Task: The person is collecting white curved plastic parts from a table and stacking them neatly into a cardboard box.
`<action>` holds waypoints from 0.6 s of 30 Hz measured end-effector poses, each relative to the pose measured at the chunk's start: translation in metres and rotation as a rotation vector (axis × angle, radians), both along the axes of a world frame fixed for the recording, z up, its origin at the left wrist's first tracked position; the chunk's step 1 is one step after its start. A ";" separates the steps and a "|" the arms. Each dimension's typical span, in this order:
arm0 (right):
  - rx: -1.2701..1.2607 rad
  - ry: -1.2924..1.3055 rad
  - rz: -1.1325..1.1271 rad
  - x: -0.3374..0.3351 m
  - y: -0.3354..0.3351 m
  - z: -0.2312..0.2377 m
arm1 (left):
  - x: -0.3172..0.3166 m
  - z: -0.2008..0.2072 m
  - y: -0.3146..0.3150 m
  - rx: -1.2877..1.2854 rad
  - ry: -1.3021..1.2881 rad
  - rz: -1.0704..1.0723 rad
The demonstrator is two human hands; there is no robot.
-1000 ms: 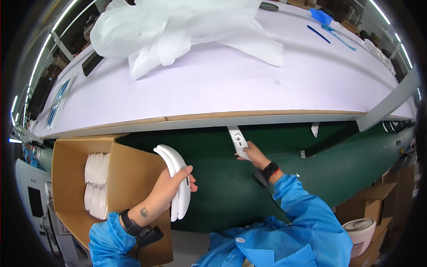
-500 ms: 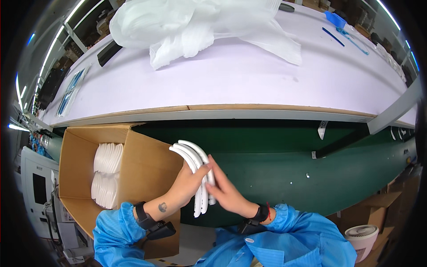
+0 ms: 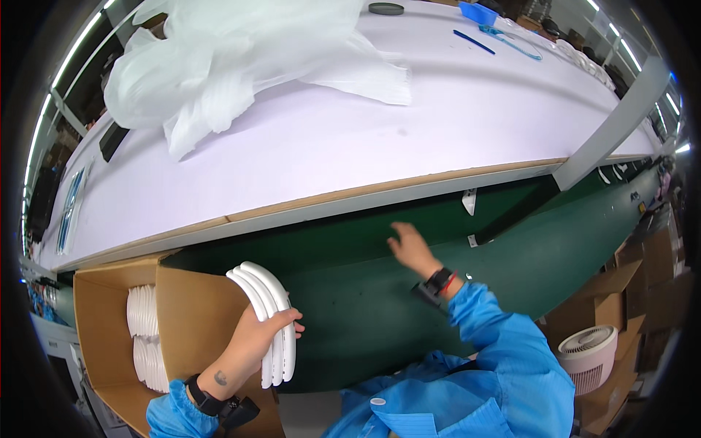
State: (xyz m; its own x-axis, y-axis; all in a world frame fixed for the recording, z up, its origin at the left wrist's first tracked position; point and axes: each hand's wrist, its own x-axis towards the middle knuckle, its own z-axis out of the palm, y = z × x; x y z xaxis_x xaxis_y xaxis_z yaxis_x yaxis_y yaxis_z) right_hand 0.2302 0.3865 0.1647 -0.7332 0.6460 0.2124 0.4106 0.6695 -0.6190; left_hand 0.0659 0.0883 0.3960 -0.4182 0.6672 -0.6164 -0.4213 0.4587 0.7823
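Note:
My left hand (image 3: 266, 336) is closed around a bundle of curved white plastic pieces (image 3: 259, 288), about three laid side by side, held upright next to the cardboard box (image 3: 193, 314). Inside that box stand two stacks of similar curved white pieces (image 3: 144, 312). Empty, with its fingers apart, my right hand (image 3: 413, 250) reaches over the green surface (image 3: 365, 306), close below the white table's edge.
On the white table (image 3: 321, 146) lie crumpled white foam sheeting (image 3: 241, 66), a blue tray (image 3: 478, 13) and a blue pen-like stick (image 3: 474, 41). A grey post (image 3: 610, 128) rises at the right. A pale fan (image 3: 588, 358) stands lower right beside cardboard boxes (image 3: 584, 306).
My right hand has let go of the white pieces and moved away to the right and forward. My left hand keeps them. The view has turned to the right.

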 end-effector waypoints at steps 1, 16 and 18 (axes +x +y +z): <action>0.117 -0.032 -0.080 0.013 0.031 -0.011 | -0.002 -0.002 0.002 0.002 0.008 0.002; -0.469 0.095 -1.064 0.095 0.186 -0.139 | -0.009 -0.014 0.004 -0.021 -0.010 0.047; -0.711 0.356 -0.919 0.093 0.181 -0.143 | -0.010 -0.017 0.003 -0.020 -0.012 0.058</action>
